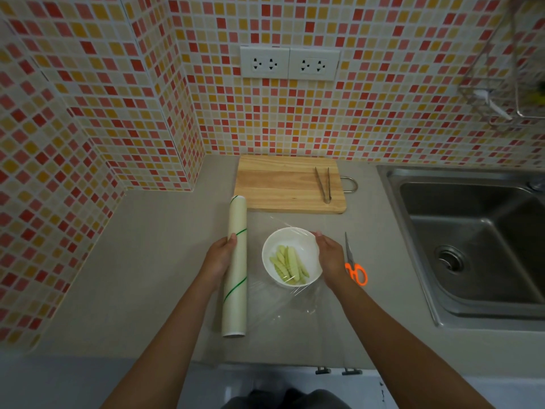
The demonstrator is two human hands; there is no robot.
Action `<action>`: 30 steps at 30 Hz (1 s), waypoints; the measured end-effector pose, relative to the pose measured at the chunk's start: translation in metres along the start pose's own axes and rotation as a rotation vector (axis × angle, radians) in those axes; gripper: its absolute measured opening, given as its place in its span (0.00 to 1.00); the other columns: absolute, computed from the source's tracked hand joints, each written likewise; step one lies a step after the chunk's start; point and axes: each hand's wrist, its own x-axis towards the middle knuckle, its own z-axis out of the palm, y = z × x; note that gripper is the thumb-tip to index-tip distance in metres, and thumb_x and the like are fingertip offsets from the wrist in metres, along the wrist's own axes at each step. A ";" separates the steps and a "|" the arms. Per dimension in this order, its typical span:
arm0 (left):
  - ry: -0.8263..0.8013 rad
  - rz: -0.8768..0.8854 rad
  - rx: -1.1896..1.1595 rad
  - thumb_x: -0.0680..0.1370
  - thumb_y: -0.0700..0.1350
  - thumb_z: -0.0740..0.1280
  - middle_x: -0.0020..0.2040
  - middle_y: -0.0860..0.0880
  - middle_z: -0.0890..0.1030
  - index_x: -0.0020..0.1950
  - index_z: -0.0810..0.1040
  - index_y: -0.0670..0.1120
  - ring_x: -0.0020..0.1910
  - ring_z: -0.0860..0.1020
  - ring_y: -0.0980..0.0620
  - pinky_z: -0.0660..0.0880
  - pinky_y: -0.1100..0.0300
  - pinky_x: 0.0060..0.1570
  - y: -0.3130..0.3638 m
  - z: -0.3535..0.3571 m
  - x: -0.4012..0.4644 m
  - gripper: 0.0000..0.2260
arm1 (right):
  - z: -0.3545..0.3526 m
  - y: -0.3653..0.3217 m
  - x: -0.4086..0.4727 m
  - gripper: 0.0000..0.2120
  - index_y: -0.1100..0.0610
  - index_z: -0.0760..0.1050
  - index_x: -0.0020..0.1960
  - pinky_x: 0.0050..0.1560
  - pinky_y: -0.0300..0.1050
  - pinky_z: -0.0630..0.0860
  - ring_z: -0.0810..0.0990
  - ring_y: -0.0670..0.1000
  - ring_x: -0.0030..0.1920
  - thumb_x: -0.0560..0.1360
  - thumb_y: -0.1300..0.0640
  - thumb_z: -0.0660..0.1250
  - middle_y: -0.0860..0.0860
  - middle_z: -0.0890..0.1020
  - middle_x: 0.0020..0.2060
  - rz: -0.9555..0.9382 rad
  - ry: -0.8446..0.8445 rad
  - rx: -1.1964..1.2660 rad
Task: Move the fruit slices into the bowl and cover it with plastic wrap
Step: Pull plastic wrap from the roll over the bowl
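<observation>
The left hand (219, 256) grips the roll of plastic wrap (235, 265) lying on the bench (141, 261). The right hand (330, 258) presses the clear sheet (292, 308) against the white bowl (306, 246), which holds the fruit slices (289, 264). Scissors (354, 265) lie just right; beyond, tongs (323, 184) rest on a cutting board (280, 184).

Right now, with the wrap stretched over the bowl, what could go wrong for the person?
1. The wrap is still joined to the roll under the left hand; pulling it could drag or tip the light bowl of fruit slices.
2. The scissors lie just behind the right hand; reaching for them means letting go, and the film may spring back and cling to itself.
</observation>
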 end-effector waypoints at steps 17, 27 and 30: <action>0.072 0.028 0.056 0.80 0.54 0.60 0.65 0.45 0.76 0.70 0.69 0.47 0.58 0.76 0.45 0.74 0.49 0.60 0.006 0.005 -0.005 0.21 | -0.037 -0.028 0.008 0.15 0.67 0.80 0.42 0.45 0.46 0.72 0.78 0.52 0.40 0.76 0.54 0.66 0.62 0.83 0.40 -0.138 0.075 -0.396; 0.063 0.019 0.045 0.80 0.53 0.61 0.65 0.42 0.76 0.69 0.70 0.45 0.61 0.76 0.42 0.74 0.45 0.63 0.010 0.006 -0.004 0.20 | -0.078 -0.020 -0.019 0.14 0.61 0.78 0.52 0.50 0.47 0.77 0.81 0.60 0.55 0.72 0.53 0.68 0.59 0.81 0.53 0.117 0.120 -1.267; 0.065 0.010 0.045 0.80 0.54 0.61 0.66 0.42 0.75 0.69 0.69 0.45 0.62 0.76 0.42 0.73 0.44 0.63 0.011 0.006 -0.004 0.21 | -0.077 -0.012 -0.025 0.14 0.62 0.78 0.52 0.51 0.47 0.76 0.80 0.59 0.55 0.74 0.52 0.65 0.59 0.81 0.54 0.107 0.149 -1.219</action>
